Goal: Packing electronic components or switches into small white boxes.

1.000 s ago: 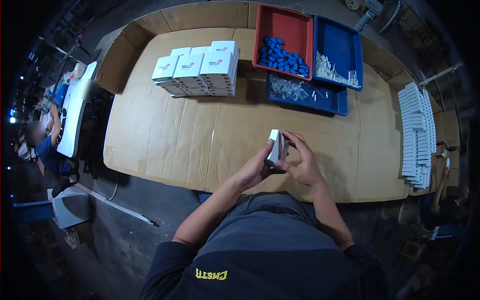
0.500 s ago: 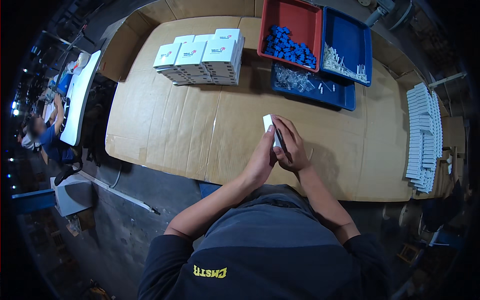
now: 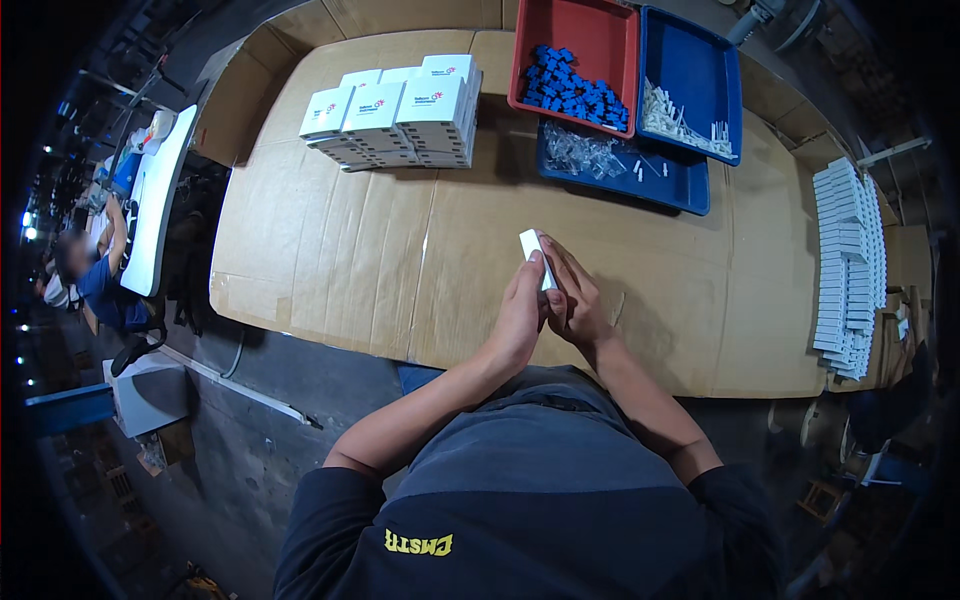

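A small white flat box (image 3: 530, 244) is held on edge between my two hands, above the near middle of the cardboard-covered table. My left hand (image 3: 518, 312) grips its left side, with the thumb along the upper edge. Against the other side press the fingers of my right hand (image 3: 580, 300), close together. My palms and fingers hide much of the box. Past the hands, at the far left of the table, stands a stack of white square boxes (image 3: 372, 108) with a small printed mark on their tops.
At the back right, a red tray (image 3: 572, 30) holds blue small parts. One blue tray (image 3: 690, 60) contains white slim pieces; another blue tray (image 3: 640, 195) has clear plastic bits. Rows of white cases (image 3: 842, 270) line the right edge. A person (image 3: 100, 280) works at a white table, left.
The fingers of my right hand have shifted slightly against the box. Both hands stay in nearly the same place, still around it. The whole view has moved a little.
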The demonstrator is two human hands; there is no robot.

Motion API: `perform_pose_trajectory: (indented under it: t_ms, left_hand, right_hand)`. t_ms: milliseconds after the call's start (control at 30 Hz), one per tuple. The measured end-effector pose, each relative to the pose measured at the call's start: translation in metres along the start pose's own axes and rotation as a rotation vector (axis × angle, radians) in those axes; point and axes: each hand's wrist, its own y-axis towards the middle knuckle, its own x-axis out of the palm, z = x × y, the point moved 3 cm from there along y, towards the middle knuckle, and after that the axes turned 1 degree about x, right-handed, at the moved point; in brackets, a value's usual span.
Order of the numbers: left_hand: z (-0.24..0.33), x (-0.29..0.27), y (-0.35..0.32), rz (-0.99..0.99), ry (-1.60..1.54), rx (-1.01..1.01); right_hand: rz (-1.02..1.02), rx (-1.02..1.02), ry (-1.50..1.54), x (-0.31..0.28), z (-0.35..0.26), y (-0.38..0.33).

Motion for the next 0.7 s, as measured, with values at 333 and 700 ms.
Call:
perform_pose_trajectory:
  t_ms: [333, 700]
  left_hand:
    - [0.007, 0.007, -0.008, 0.062, -0.027, 0.025]
    - [0.011, 0.013, -0.012, 0.119, -0.023, 0.019]
  right_hand:
    - [-0.019, 0.022, 0.028, 0.001, -0.002, 0.001]
    - [0.005, 0.016, 0.026, 0.006, 0.001, -0.002]
